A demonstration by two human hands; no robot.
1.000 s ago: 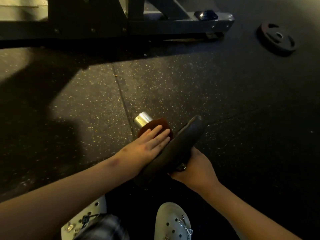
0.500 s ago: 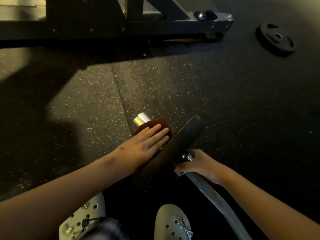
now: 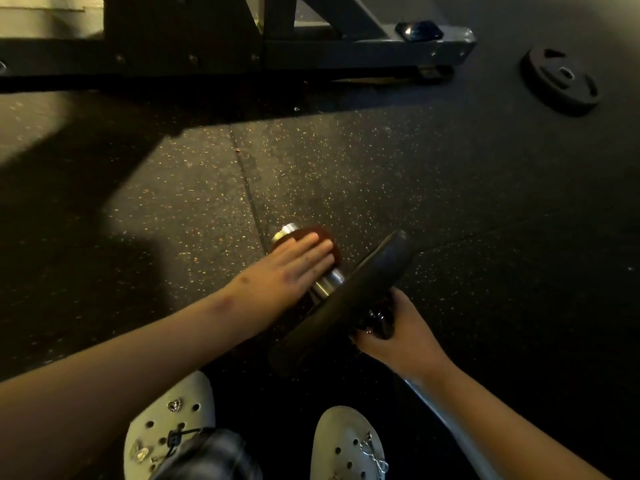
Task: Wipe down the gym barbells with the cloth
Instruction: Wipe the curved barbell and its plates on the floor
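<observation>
A barbell lies on the dark rubber floor with its chrome sleeve (image 3: 329,283) pointing up and left. A black weight plate (image 3: 349,299) sits on the sleeve, tilted on edge. A reddish-brown cloth (image 3: 323,237) is draped over the sleeve near its tip. My left hand (image 3: 294,265) lies flat on the cloth with straight fingers and presses it onto the sleeve. Behind the plate, my right hand (image 3: 398,336) grips the bar at its collar. The bar shaft (image 3: 440,414) runs down to the right, partly hidden by my right forearm.
A dark steel rack base (image 3: 311,53) crosses the top of the view. A loose black weight plate (image 3: 561,81) lies flat at the far right. My two white clogs (image 3: 346,445) stand at the bottom edge, close to the plate.
My left hand has slid the cloth outward toward the sleeve tip, baring chrome beside the plate. My right hand has shifted back onto the collar behind the plate.
</observation>
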